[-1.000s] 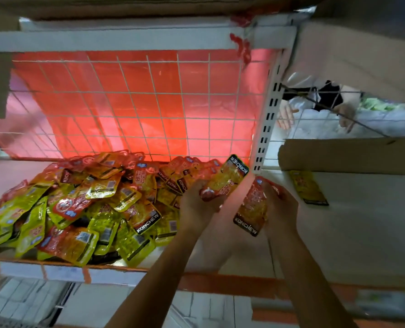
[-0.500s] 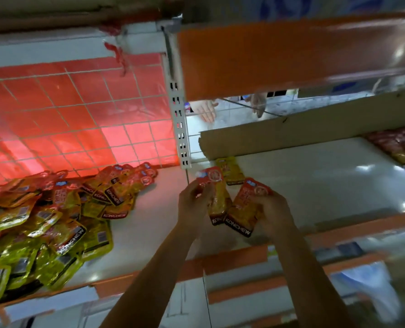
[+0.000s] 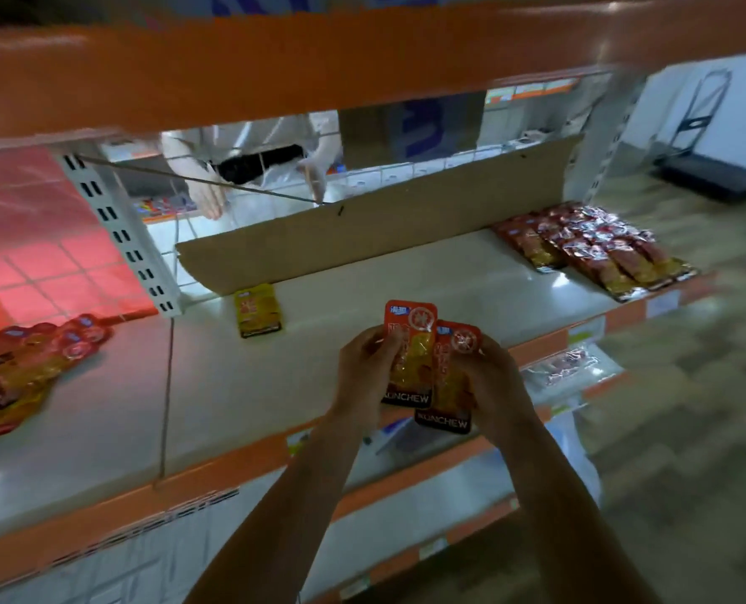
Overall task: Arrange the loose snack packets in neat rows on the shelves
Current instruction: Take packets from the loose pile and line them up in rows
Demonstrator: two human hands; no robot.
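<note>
At the left edge of the shelf lay a loose pile of snack packets. Near the back edge, just before the cardboard strip, one yellow packet lay flat alone. Over the front edge, the left hand gripped an orange packet with curled fingers. The right hand likewise gripped a second packet, which overlapped the first. Toward the right end, red packets lay in rows.

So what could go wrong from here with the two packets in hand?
The two orange-and-yellow foil snack packets overlap, pinched between left hand and right hand over the front edge of the white shelf; a slip could drop one below. Laid down overlapped, they may sit askew to the lone yellow packet.
</note>
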